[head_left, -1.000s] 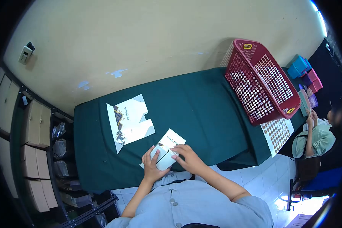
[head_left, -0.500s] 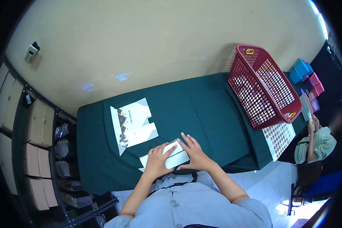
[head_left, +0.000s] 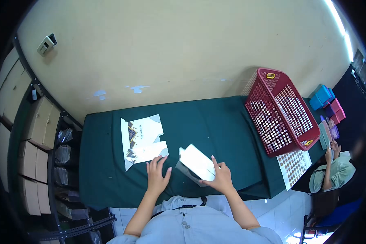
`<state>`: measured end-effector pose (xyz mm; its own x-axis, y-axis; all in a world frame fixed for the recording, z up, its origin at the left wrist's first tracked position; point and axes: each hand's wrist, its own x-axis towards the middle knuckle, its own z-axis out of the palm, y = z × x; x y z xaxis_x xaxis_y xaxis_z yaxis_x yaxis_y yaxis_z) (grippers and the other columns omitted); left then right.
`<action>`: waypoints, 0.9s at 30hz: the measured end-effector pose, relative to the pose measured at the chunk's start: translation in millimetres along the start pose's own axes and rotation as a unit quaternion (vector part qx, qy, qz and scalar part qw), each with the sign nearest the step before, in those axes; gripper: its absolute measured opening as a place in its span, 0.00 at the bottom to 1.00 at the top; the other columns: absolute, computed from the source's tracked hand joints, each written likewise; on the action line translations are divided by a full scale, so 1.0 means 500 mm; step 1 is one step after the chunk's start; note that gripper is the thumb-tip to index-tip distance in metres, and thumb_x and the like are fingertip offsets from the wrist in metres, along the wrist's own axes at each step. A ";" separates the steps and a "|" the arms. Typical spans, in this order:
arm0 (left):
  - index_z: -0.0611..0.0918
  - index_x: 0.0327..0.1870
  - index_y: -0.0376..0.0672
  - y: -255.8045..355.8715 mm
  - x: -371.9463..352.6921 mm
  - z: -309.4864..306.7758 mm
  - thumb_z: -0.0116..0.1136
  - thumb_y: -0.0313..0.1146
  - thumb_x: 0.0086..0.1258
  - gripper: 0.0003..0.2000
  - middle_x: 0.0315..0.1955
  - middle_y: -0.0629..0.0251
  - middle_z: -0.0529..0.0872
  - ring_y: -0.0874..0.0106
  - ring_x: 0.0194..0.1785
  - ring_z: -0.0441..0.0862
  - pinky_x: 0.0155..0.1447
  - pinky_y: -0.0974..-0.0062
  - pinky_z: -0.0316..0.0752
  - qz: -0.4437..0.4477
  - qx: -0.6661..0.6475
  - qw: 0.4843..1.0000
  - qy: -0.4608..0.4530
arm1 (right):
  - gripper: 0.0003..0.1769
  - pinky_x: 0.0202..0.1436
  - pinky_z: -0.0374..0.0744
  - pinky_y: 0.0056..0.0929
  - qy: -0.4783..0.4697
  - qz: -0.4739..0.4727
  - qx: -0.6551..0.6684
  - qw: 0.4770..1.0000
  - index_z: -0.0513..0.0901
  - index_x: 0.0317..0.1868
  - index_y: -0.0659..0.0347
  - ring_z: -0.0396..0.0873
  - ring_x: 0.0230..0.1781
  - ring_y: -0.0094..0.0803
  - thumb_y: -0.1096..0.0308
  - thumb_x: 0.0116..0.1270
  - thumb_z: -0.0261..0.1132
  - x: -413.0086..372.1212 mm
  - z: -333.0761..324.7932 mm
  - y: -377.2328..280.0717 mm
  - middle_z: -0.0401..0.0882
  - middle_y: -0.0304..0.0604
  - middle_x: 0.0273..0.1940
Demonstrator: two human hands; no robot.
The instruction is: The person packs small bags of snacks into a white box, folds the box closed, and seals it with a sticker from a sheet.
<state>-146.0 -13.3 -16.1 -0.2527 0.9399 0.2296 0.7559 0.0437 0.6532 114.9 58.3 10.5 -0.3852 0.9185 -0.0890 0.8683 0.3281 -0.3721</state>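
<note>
My right hand (head_left: 223, 177) grips a small white folded carton (head_left: 197, 161) at its near right end, thumb on one side and fingers on the other. The carton sits tilted, with a greyish side showing along its lower left. My left hand (head_left: 157, 177) is open, fingers spread, its fingertips right at the lower edge of a flat printed card sheet (head_left: 150, 134). That sheet is white with cut-out flaps, grey corners and a dark gold pattern with lettering along its left part. It lies on the dark green tablecloth (head_left: 110, 187).
A tall maroon perforated basket (head_left: 286, 118) stands at the table's right end, beside a sheet of round brown stickers (head_left: 293, 167). Blue and pink containers (head_left: 322, 96) lie beyond it, near a seated person (head_left: 333, 173). Shelves with brown boxes (head_left: 40, 124) line the left.
My left hand has let go of the carton and moved left to the printed sheet. My right hand keeps the carton, now turned to a different angle. The view has tilted upward.
</note>
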 end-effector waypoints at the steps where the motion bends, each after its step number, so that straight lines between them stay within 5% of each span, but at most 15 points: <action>1: 0.71 0.64 0.44 -0.011 -0.003 0.006 0.60 0.39 0.66 0.26 0.61 0.55 0.70 0.55 0.67 0.65 0.72 0.48 0.52 -0.021 -0.040 0.999 -0.008 | 0.59 0.51 0.73 0.43 0.057 -0.028 -0.031 0.997 0.61 0.72 0.60 0.75 0.44 0.49 0.34 0.45 0.72 -0.003 0.008 -0.001 0.73 0.57 0.43; 5: 0.65 0.68 0.40 -0.036 -0.010 0.091 0.59 0.40 0.69 0.30 0.62 0.46 0.66 0.52 0.68 0.64 0.71 0.63 0.58 -0.038 -0.228 0.972 -0.049 | 0.50 0.47 0.74 0.42 -0.007 -0.073 0.034 0.997 0.65 0.70 0.61 0.77 0.36 0.49 0.32 0.57 0.61 0.000 0.010 -0.040 0.75 0.57 0.37; 8: 0.59 0.71 0.42 -0.046 0.007 0.139 0.60 0.41 0.68 0.34 0.63 0.45 0.64 0.50 0.68 0.63 0.71 0.61 0.59 -0.047 -0.237 0.970 -0.027 | 0.38 0.47 0.74 0.42 -0.116 -0.077 0.137 0.981 0.78 0.59 0.62 0.79 0.34 0.47 0.38 0.60 0.62 0.007 0.027 -0.057 0.81 0.50 0.29; 9: 0.61 0.70 0.43 -0.040 0.024 0.138 0.61 0.41 0.67 0.33 0.62 0.45 0.65 0.50 0.67 0.64 0.70 0.61 0.60 -0.061 -0.264 0.962 -0.029 | 0.38 0.47 0.74 0.42 -0.115 -0.080 0.136 0.981 0.78 0.59 0.62 0.79 0.34 0.47 0.38 0.60 0.62 0.016 0.028 -0.062 0.81 0.50 0.29; 12: 0.66 0.68 0.44 -0.028 0.057 0.129 0.62 0.40 0.66 0.31 0.61 0.47 0.67 0.51 0.66 0.66 0.69 0.62 0.62 -0.011 -0.217 0.972 -0.090 | 0.16 0.46 0.75 0.37 -0.036 -0.036 0.113 0.992 0.85 0.41 0.62 0.80 0.38 0.43 0.57 0.62 0.66 0.041 0.035 -0.067 0.83 0.45 0.31; 14: 0.72 0.62 0.43 -0.028 0.072 0.132 0.62 0.38 0.65 0.25 0.57 0.52 0.71 0.54 0.63 0.69 0.67 0.63 0.65 0.009 -0.238 0.967 -0.092 | 0.13 0.48 0.75 0.37 0.045 -0.030 0.076 0.996 0.84 0.41 0.64 0.80 0.39 0.45 0.62 0.64 0.64 0.063 0.021 -0.081 0.83 0.48 0.35; 18: 0.76 0.53 0.41 -0.053 0.091 0.149 0.62 0.37 0.65 0.18 0.50 0.57 0.75 0.57 0.58 0.73 0.63 0.65 0.67 -0.002 -0.239 0.966 -0.098 | 0.15 0.48 0.76 0.41 0.166 -0.129 0.141 0.967 0.83 0.42 0.66 0.79 0.39 0.47 0.61 0.67 0.61 0.139 0.085 -0.060 0.82 0.51 0.38; 21: 0.76 0.53 0.40 -0.087 0.097 0.175 0.62 0.37 0.64 0.19 0.51 0.58 0.75 0.60 0.58 0.73 0.63 0.68 0.66 -0.040 -0.239 0.957 -0.158 | 0.20 0.50 0.76 0.38 -0.018 -0.036 0.301 0.953 0.83 0.45 0.69 0.80 0.46 0.51 0.58 0.70 0.58 0.177 0.111 -0.052 0.82 0.56 0.42; 27: 0.75 0.51 0.40 -0.100 0.076 0.209 0.60 0.34 0.66 0.15 0.50 0.63 0.77 0.71 0.55 0.74 0.59 0.73 0.68 -0.107 -0.436 0.878 -0.165 | 0.23 0.43 0.77 0.35 -0.080 0.000 0.283 0.956 0.85 0.39 0.71 0.82 0.37 0.44 0.55 0.71 0.57 0.197 0.119 -0.052 0.83 0.55 0.36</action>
<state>-130.4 55.6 -115.2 -0.0348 0.9950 -0.0939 -0.0748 0.0911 0.9930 35.7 127.2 -43.6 -0.4680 0.8579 -0.2121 0.5778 0.1154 -0.8079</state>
